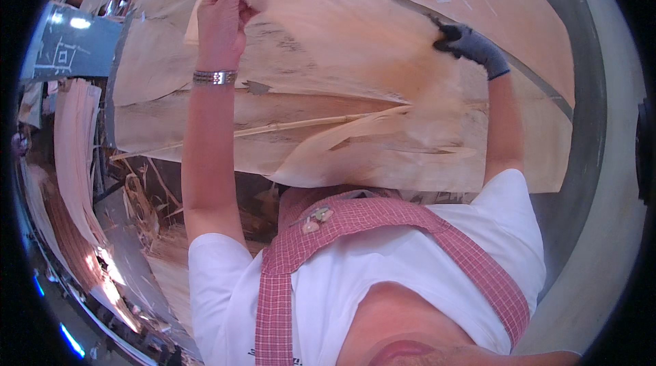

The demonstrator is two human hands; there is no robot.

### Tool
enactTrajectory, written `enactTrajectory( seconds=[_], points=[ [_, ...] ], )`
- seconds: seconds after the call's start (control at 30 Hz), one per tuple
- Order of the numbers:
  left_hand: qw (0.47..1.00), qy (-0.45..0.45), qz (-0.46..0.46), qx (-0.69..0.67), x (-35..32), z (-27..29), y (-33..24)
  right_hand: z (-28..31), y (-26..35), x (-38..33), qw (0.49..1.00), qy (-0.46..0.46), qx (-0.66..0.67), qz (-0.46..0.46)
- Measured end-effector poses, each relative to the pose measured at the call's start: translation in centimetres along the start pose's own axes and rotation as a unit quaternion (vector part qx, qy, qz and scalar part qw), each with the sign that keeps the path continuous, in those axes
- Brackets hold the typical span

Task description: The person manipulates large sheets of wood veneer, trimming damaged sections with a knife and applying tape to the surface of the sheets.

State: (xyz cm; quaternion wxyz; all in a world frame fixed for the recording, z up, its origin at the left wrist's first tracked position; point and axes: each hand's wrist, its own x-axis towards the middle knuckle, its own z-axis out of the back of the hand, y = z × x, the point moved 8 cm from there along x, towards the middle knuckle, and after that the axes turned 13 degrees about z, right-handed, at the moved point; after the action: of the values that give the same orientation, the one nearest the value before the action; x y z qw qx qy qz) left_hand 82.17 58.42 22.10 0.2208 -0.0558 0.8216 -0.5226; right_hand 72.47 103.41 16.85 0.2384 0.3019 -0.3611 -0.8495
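My bare left hand [229, 14], with a metal-link band at the wrist, pinches the upper left part of a thin, pale wood veneer sheet [328, 17]. The sheet spans both hands and is smeared by motion. My right hand [471, 46], in a grey glove with black fingers, is closed at its right edge; the fingertips are partly blurred. Beneath lie broad veneer sheets [273, 79] with dark streaks, splits and ragged edges. A long, narrow veneer strip [294, 125] crosses them below my hands. Close to my apron, a torn, curled veneer piece [328, 147] lies over the front.
Long stacked veneer sheets [75, 154] stand at the left, near a blue-grey panel [75, 41] with white marks. Loose veneer scraps [143, 209] lie below the stack's front left corner. A grey curved surface [581, 92] borders the right side.
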Motion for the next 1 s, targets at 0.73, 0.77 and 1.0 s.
enactTrajectory(
  seconds=[0.73,0.77,1.0],
  points=[
    [0.968,-0.213,0.129,-0.035,-1.2,22.2,17.2,-21.4,6.5,4.6,0.882,-0.028,-0.361,0.301],
    [0.968,-0.21,0.133,-0.018,-0.9,22.5,17.2,-21.4,6.4,4.1,0.889,-0.021,-0.349,0.298],
    [0.975,-0.175,0.131,-0.05,2.8,19.5,16.1,-25.4,7.6,0.7,0.842,-0.015,-0.372,0.391]
  ],
)
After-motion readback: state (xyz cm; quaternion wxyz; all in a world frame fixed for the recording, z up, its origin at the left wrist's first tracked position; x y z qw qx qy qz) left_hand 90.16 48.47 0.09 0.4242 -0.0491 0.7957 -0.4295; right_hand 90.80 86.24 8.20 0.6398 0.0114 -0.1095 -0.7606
